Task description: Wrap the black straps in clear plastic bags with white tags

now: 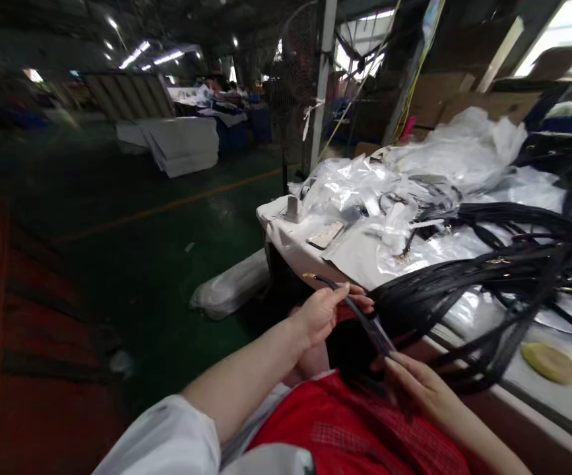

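Note:
My left hand pinches a thin black strap near its metal-tipped end, in front of the table edge. My right hand holds the same strap lower down, where a clear plastic sleeve covers it, just above my red garment. A thick bundle of black straps lies across the table to the right of both hands.
The white table carries crumpled clear plastic bags, a phone-like slab and a yellow pad. A wrapped white roll lies on the green floor. White sheet stacks and a pole stand behind.

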The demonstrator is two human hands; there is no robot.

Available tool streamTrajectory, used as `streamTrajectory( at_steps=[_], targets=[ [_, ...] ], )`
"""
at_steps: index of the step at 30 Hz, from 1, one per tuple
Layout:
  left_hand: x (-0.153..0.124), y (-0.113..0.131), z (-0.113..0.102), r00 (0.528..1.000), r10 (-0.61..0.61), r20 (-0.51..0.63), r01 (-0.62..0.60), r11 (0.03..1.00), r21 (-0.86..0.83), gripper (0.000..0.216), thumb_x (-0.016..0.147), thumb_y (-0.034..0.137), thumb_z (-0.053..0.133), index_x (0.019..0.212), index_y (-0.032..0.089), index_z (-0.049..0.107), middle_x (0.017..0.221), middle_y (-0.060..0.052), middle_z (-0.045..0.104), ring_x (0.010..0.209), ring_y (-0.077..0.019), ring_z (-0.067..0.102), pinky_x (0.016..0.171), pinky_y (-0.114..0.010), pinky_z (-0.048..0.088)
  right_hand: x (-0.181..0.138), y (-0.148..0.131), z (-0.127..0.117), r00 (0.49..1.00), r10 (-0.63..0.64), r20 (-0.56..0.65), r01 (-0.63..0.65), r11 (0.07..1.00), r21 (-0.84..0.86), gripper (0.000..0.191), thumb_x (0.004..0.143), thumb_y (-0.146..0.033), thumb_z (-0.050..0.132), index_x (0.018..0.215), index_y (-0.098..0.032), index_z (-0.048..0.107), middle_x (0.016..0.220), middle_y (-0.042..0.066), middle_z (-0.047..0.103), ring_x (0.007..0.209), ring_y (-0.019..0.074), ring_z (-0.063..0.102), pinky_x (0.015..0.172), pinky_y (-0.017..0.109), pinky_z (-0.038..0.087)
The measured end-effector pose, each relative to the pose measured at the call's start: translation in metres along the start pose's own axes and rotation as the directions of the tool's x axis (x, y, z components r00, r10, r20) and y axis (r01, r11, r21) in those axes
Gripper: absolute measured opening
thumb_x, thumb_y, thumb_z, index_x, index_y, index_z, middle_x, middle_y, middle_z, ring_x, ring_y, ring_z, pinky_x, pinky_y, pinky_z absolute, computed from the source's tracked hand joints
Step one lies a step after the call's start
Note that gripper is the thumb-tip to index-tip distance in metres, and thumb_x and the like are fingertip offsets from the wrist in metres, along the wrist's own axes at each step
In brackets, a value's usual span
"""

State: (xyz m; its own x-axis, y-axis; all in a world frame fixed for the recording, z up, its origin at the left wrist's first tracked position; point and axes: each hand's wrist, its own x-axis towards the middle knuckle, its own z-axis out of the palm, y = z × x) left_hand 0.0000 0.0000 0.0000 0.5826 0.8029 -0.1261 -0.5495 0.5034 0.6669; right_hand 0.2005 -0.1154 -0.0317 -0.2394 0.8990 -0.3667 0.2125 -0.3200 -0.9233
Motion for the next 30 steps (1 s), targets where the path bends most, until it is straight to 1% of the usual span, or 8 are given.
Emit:
streamTrajectory(
  at_steps=[4, 10, 16, 18, 21, 25, 27, 30],
  targets=[
    [-0.01, -0.008, 0.007, 0.999, 0.022, 0.044, -0.027, 0.993, 0.116, 0.046, 0.087, 0.051, 0.063, 0.106, 0.01, 0.069, 0.099, -0.015, 0.075, 0.097, -0.0241, 0.07, 0.1, -0.04, 0.045, -0.005, -0.007, -0.005, 0.995, -0.028, -0.098, 0.029, 1.0, 0.008, 0.062, 0.086, -0.07, 0.049, 0.101, -0.013, 0.069, 0.061, 0.003, 0.063, 0.05, 0.0134, 0.053, 0.048, 0.025, 0.041],
    [-0.02, -0.022, 0.017, 0.994, 0.082, 0.078, -0.102, 0.946, 0.308, 0.055, 0.084, 0.059, 0.063, 0.118, 0.014, 0.068, 0.117, -0.014, 0.07, 0.113, -0.0261, 0.063, 0.106, -0.041, 0.04, -0.006, -0.015, 0.002, 0.992, -0.061, -0.106, 0.069, 0.995, 0.072, 0.055, 0.089, -0.063, 0.052, 0.106, -0.014, 0.068, 0.075, 0.007, 0.071, 0.062, 0.0174, 0.062, 0.06, 0.029, 0.047],
    [-0.028, -0.036, 0.02, 0.989, -0.056, 0.138, -0.002, 0.923, 0.384, 0.059, 0.085, 0.059, 0.061, 0.125, 0.016, 0.065, 0.115, -0.014, 0.069, 0.072, -0.0143, 0.066, 0.077, -0.032, 0.051, 0.005, -0.031, 0.016, 0.98, -0.157, -0.119, 0.164, 0.985, 0.053, 0.052, 0.09, -0.064, 0.05, 0.084, -0.015, 0.068, 0.061, 0.003, 0.063, 0.054, 0.0153, 0.057, 0.055, 0.028, 0.046],
    [-0.028, -0.034, 0.019, 0.991, -0.051, 0.125, 0.0, 0.924, 0.382, 0.059, 0.081, 0.057, 0.068, 0.124, 0.016, 0.066, 0.115, -0.014, 0.069, 0.075, -0.0138, 0.066, 0.077, -0.03, 0.051, 0.006, -0.031, 0.018, 0.977, -0.17, -0.127, 0.175, 0.984, 0.027, 0.052, 0.091, -0.063, 0.048, 0.08, -0.015, 0.067, 0.057, 0.001, 0.059, 0.048, 0.012, 0.049, 0.049, 0.025, 0.041],
    [-0.024, -0.022, 0.013, 0.998, 0.029, 0.048, -0.043, 0.943, 0.331, 0.056, 0.078, 0.058, 0.069, 0.115, 0.015, 0.07, 0.107, -0.012, 0.07, 0.09, -0.0177, 0.066, 0.081, -0.028, 0.05, 0.005, -0.024, 0.016, 0.979, -0.139, -0.146, 0.144, 0.989, 0.028, 0.052, 0.091, -0.063, 0.046, 0.089, -0.015, 0.066, 0.058, 0.001, 0.06, 0.043, 0.0086, 0.04, 0.042, 0.022, 0.03],
    [-0.017, 0.008, -0.003, 0.987, 0.11, -0.117, -0.04, 0.876, 0.481, 0.054, 0.083, 0.061, 0.059, 0.1, 0.012, 0.074, 0.083, -0.008, 0.069, 0.068, -0.0121, 0.06, 0.057, -0.02, 0.044, 0.004, -0.015, 0.01, 0.988, -0.073, -0.138, 0.075, 0.997, 0.016, 0.058, 0.09, -0.068, 0.043, 0.094, -0.015, 0.064, 0.056, 0.0, 0.059, 0.041, 0.0091, 0.038, 0.04, 0.023, 0.024],
    [-0.018, 0.022, -0.012, 0.994, 0.031, -0.102, 0.044, 0.751, 0.658, 0.05, 0.08, 0.057, 0.064, 0.097, 0.011, 0.074, 0.074, -0.005, 0.066, 0.058, -0.0096, 0.055, 0.05, -0.019, 0.039, 0.005, -0.014, 0.008, 0.988, -0.07, -0.138, 0.069, 0.998, -0.009, 0.059, 0.089, -0.07, 0.042, 0.089, -0.015, 0.064, 0.054, -0.001, 0.055, 0.043, 0.0096, 0.038, 0.042, 0.023, 0.027],
    [-0.022, 0.035, -0.023, 0.951, -0.308, 0.011, 0.17, 0.554, 0.815, 0.048, 0.076, 0.053, 0.071, 0.098, 0.011, 0.073, 0.071, -0.003, 0.066, 0.058, -0.0107, 0.056, 0.056, -0.022, 0.044, 0.006, -0.017, 0.007, 0.982, -0.148, -0.119, 0.135, 0.984, -0.114, 0.056, 0.09, -0.067, 0.043, 0.077, -0.016, 0.062, 0.059, -0.002, 0.052, 0.054, 0.0108, 0.041, 0.051, 0.024, 0.033]
  ],
)
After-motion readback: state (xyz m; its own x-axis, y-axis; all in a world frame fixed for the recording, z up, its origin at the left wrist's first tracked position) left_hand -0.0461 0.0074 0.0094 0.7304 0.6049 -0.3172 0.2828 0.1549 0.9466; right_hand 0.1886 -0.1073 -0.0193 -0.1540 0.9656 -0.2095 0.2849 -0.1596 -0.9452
